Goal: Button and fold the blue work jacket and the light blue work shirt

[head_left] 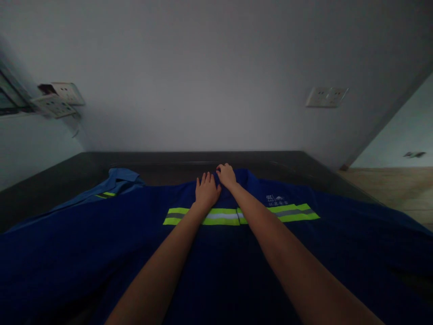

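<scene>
Bare forearms (161,268) extend over the blue jacket (216,262), sleeves (84,230) spread left to right, its collar (244,175) far; left hand (207,192) splayed flat, right hand (226,175) closer to the collar, curled, grip unclear.

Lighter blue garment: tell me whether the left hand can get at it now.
Probably yes: the left hand lies open on the dark blue garment, and nothing visible blocks its way to the uncovered part of the lighter blue garment.

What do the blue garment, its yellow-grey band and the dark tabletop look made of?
Blue garment: probably matte fabric; draped, no shine.
Yellow-grey band: likely reflective tape; fluorescent edges, silvery middle.
Dark tabletop: perhaps stone or laminate; smooth-looking, too dim to tell.
</scene>
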`<move>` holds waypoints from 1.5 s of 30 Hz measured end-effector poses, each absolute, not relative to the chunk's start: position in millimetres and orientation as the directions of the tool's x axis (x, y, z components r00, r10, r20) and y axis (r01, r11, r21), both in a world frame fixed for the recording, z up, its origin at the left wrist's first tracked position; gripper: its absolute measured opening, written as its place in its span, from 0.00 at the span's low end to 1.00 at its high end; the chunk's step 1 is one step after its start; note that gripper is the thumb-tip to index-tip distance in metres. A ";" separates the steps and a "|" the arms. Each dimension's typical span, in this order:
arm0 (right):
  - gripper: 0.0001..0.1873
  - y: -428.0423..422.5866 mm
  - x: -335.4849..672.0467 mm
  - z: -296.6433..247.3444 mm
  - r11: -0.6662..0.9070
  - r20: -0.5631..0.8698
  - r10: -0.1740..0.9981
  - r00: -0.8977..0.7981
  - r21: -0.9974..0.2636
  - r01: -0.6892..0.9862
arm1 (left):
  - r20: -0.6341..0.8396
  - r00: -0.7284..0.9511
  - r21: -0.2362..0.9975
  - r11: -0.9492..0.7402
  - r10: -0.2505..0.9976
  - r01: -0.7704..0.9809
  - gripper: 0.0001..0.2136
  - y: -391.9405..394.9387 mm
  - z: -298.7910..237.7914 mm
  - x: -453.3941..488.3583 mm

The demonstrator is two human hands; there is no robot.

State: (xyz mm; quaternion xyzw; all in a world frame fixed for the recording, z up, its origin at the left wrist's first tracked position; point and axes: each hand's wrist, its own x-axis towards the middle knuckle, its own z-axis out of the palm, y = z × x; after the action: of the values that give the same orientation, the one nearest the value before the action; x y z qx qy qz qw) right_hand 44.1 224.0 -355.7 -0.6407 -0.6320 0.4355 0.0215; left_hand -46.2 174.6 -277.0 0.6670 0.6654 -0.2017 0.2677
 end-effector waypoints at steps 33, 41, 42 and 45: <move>0.28 179.2 164.7 -300.3 -0.013 -0.248 0.958 -0.144 -0.538 0.843 | -0.491 -0.002 0.259 0.148 0.871 0.955 0.25 188.2 -263.9 -36.8; 0.24 148.2 154.4 -211.7 0.049 -0.198 0.917 -0.347 -0.806 0.589 | -0.376 -0.122 0.305 0.247 0.919 0.920 0.17 205.9 -141.4 -172.2; 0.24 140.9 151.0 -201.5 0.032 -0.218 0.904 -0.368 -0.824 0.566 | -0.381 -0.205 0.240 0.311 0.901 0.920 0.17 204.3 -120.3 -202.8; 0.24 115.9 137.5 -181.3 0.027 -0.229 0.872 -0.432 -0.860 0.510 | -0.351 -0.465 0.021 0.503 0.813 0.864 0.19 189.6 -46.8 -293.3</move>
State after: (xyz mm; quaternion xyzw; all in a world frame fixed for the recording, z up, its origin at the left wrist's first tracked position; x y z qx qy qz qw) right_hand 137.5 115.9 -181.3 -0.4994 -0.6919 0.4871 0.1861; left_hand -293.3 189.6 -46.8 0.4919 0.8521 -0.0799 0.1601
